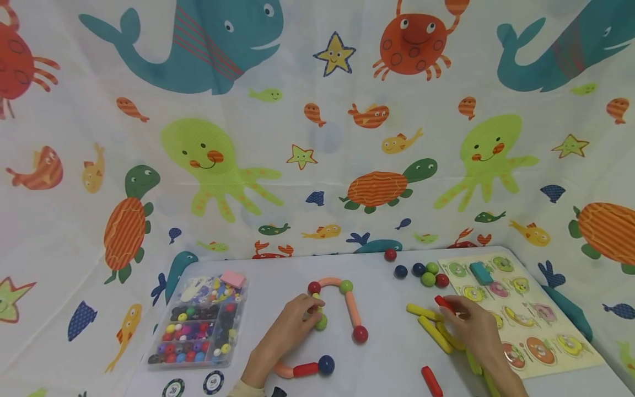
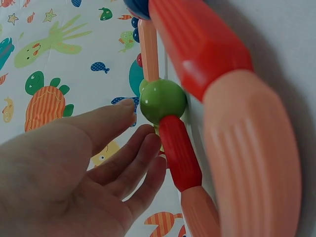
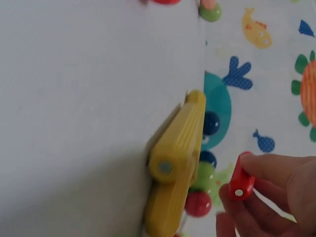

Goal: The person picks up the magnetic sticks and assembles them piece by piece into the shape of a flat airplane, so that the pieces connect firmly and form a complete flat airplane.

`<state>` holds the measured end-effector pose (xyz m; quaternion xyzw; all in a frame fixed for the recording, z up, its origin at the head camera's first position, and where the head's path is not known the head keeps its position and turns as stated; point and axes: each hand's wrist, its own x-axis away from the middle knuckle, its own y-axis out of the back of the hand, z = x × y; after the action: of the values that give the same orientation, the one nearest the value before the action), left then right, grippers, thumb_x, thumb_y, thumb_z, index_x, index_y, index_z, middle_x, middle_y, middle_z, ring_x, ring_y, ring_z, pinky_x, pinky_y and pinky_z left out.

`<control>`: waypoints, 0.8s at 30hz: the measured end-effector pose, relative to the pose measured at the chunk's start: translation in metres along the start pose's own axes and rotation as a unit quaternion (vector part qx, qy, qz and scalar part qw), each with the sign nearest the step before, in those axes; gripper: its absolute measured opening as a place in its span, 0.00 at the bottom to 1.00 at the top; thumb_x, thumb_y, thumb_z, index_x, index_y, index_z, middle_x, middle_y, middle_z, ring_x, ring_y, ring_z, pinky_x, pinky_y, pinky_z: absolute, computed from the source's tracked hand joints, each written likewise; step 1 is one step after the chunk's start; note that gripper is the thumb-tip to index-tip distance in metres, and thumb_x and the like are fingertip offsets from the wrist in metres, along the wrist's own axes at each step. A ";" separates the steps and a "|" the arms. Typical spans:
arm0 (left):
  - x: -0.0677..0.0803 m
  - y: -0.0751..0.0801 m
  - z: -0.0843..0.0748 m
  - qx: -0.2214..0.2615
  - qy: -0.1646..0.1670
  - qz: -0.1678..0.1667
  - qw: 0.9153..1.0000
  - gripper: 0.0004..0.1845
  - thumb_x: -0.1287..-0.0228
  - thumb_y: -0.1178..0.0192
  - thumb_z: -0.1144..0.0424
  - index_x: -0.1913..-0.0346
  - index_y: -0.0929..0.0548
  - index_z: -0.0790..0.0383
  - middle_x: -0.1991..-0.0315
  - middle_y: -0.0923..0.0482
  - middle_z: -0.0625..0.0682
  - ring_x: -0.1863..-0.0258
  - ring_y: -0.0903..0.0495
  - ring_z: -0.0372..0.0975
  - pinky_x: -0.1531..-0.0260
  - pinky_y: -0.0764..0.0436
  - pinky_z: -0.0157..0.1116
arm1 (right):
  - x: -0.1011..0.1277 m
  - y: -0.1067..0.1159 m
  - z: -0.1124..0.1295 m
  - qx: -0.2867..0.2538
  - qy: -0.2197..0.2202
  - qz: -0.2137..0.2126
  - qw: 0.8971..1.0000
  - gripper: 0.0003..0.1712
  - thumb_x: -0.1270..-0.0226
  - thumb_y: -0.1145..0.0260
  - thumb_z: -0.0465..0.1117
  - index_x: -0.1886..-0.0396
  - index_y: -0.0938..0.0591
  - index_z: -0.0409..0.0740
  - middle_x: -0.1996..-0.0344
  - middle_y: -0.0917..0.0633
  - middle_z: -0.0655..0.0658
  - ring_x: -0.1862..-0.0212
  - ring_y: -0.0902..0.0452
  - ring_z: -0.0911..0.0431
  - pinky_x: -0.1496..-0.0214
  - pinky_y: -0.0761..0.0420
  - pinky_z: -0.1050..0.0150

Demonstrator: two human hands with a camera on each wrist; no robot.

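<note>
My left hand (image 1: 292, 320) is beside a green ball (image 1: 321, 322), part of a figure of balls and sticks; in the left wrist view its fingers are loosely bent, with nothing gripped. A yellow-green stick (image 1: 318, 302) runs up to a red ball (image 1: 314, 287), partly behind the fingers. Further right in the figure are a peach curved stick (image 1: 329, 282) and a peach straight stick (image 1: 353, 309). Closer in lies a red stick with a dark blue ball (image 1: 326, 365). My right hand (image 1: 473, 328) pinches another red stick (image 3: 241, 182) above yellow sticks (image 1: 434, 334).
A compartment box of beads (image 1: 232, 353) stands at the left, with two round chips (image 1: 213, 381) before it. Several loose balls (image 1: 419, 269) lie at the back right. A picture board (image 1: 560, 366) bears a teal block (image 1: 480, 273). A loose red stick (image 1: 431, 381) lies near the front.
</note>
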<state>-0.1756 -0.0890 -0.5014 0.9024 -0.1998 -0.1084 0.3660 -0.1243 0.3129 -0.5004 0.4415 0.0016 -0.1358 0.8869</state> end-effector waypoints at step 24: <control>0.004 -0.004 0.005 -0.022 -0.007 0.002 1.000 0.16 0.37 0.29 0.58 0.47 0.13 0.54 0.59 0.23 0.44 0.62 0.28 0.31 0.58 0.23 0.28 | -0.001 -0.089 0.115 -0.082 0.245 0.184 0.948 0.17 0.35 0.27 0.40 0.46 0.14 0.54 0.56 0.13 0.64 0.50 0.18 0.64 0.41 0.17 0.55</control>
<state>-0.1727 -0.0909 -0.5077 0.8930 -0.2020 -0.1178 0.3846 -0.1598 0.1725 -0.4999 0.3797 0.1486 0.1429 0.9018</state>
